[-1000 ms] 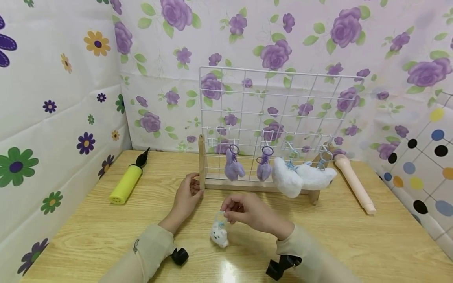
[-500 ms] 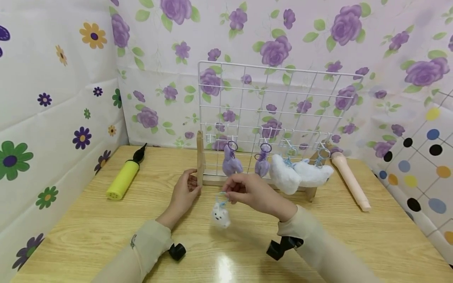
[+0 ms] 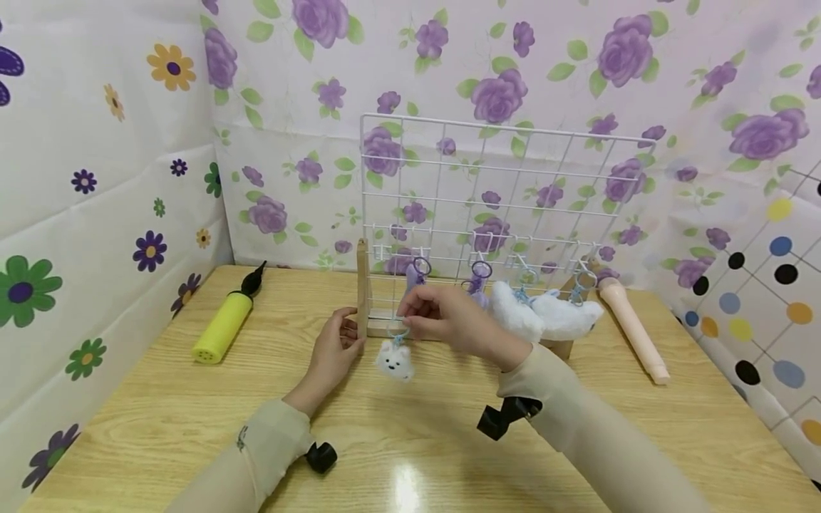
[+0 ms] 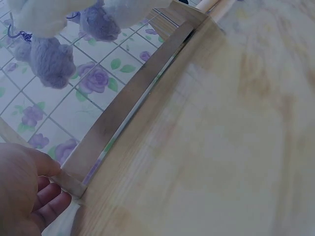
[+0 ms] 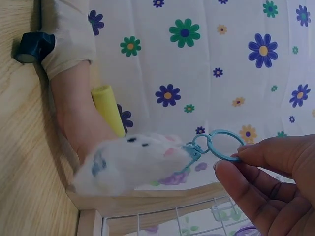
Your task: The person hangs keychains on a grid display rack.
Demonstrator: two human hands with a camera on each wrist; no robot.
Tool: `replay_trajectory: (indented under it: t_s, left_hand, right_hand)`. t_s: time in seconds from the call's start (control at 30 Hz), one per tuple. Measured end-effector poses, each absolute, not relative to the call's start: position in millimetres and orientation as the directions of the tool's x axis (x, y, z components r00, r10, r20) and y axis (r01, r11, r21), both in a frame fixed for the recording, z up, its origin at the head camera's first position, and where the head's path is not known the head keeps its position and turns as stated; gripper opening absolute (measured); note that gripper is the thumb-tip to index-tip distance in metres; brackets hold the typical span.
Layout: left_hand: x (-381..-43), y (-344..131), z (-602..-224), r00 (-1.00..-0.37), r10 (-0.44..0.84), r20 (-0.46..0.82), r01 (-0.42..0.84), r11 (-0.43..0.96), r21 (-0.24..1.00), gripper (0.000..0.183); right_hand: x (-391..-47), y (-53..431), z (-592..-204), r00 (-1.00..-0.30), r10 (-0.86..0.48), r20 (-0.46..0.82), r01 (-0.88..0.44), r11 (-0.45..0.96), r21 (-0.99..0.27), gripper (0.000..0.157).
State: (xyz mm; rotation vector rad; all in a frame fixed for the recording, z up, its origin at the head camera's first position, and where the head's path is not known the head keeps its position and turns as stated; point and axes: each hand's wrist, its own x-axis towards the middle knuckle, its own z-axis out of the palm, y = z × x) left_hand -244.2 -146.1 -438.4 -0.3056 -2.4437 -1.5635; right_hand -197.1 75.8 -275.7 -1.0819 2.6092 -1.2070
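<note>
My right hand (image 3: 452,322) pinches the light blue key ring (image 5: 224,145) of a small white plush bear keychain (image 3: 394,360) between thumb and forefinger. The bear hangs above the table, its face toward the head camera. In the right wrist view the ring joins a blue clasp (image 5: 194,151) at the bear's head. On the left, my left hand (image 3: 335,347) holds the lower end of the wooden stand (image 3: 362,285) of a white wire grid rack. Its thumb (image 4: 47,164) lies on the wood with the fingers curled below.
Purple plush keychains (image 3: 477,292) hang on the rack's hooks, partly behind my right hand. Two larger white plush keychains (image 3: 515,313) hang farther right. A yellow hand pump (image 3: 224,326) lies at left, and a pale pink tube (image 3: 633,329) lies at right.
My right hand has lifted the bear keychain off the table and carried it up toward the rack's lower left. The left hand stays at the wooden stand.
</note>
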Motion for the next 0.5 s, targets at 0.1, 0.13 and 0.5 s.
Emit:
replay_trajectory:
  t_s: [0.1, 0.13, 0.5]
  left_hand:
    - [-244.2, -146.3, -437.9, -0.955, 0.054, 0.291, 0.287, 0.407, 0.867, 0.053]
    - [-244.0, -146.3, -437.4, -0.956, 0.055, 0.289, 0.286, 0.407, 0.867, 0.053]
    - [-243.2, -146.7, -436.4, -0.962, 0.063, 0.265, 0.268, 0.400, 0.876, 0.053]
  right_hand:
    - [-201.7, 74.8, -271.6, -0.767, -0.604, 0.217, -0.562, 0.470, -0.681, 0.006]
    - [-203.7, 74.6, -270.5, -0.773, -0.597, 0.216, -0.557, 0.474, -0.683, 0.007]
    - [-222.3, 65.9, -254.5, -0.815, -0.529, 0.239, -0.534, 0.523, -0.664, 0.007]
